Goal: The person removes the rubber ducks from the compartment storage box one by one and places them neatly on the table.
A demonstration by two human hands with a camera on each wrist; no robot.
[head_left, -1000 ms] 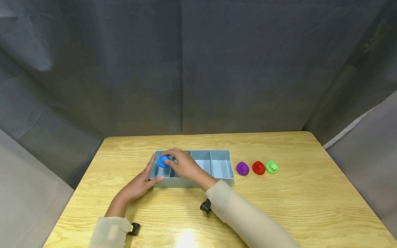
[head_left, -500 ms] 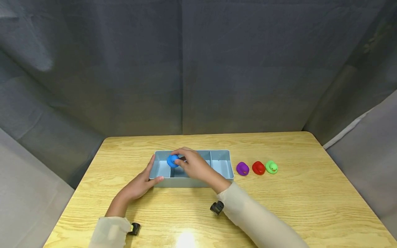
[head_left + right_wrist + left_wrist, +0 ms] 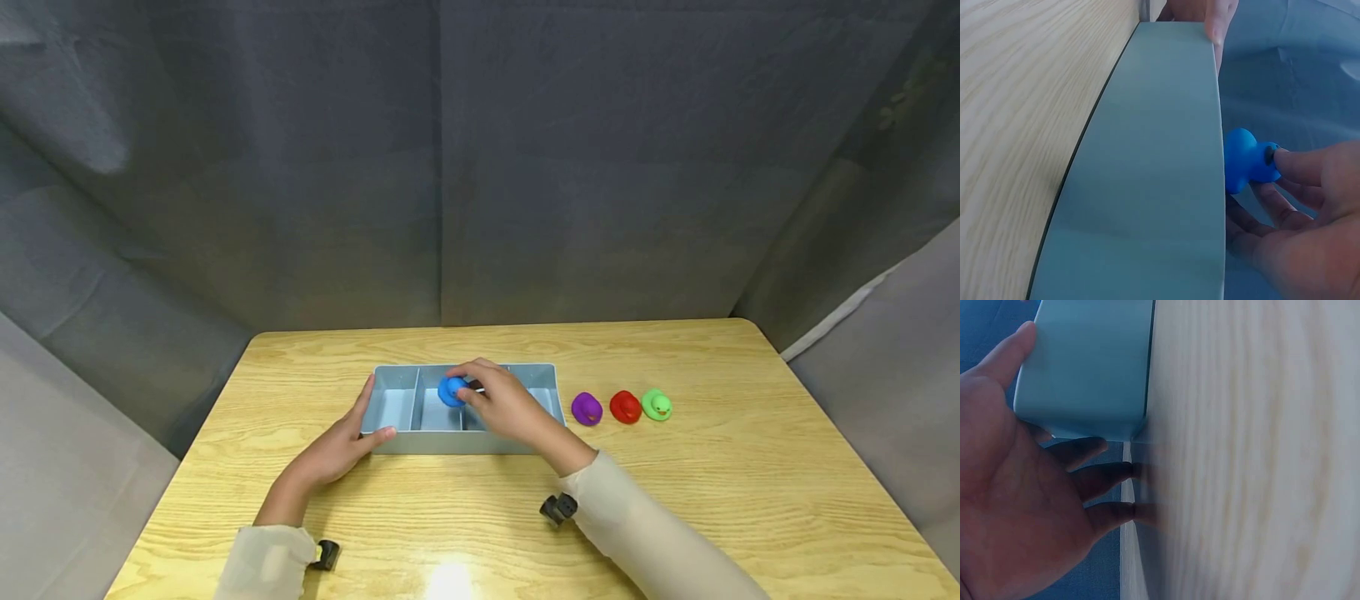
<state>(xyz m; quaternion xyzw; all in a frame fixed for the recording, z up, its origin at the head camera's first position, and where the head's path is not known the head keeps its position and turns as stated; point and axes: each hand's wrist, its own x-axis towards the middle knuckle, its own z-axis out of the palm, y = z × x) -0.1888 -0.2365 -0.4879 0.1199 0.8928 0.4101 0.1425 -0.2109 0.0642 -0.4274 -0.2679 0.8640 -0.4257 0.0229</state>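
My right hand [image 3: 507, 406] pinches a blue rubber duck [image 3: 452, 392] between thumb and fingers. It holds the duck over the compartment second from the left in a grey-blue divided box [image 3: 457, 442]. In the right wrist view, the duck [image 3: 1245, 160] shows just above the box rim, its head near the thumb. At the box's left end rests my left hand [image 3: 336, 446], thumb on the front rim and fingers straight along the end wall. The left wrist view shows that hand [image 3: 1029, 481] with its fingers spread against the box [image 3: 1088, 369].
Right of the box, a purple duck [image 3: 587, 408], a red duck [image 3: 626, 407] and a green duck [image 3: 657, 404] sit in a row on the wooden table [image 3: 420, 517]. Dark curtains [image 3: 480, 167] hang behind the table.
My right hand has carried the blue duck rightward, from over the leftmost compartment to over the second. The left hand, the box and the other ducks have stayed put.
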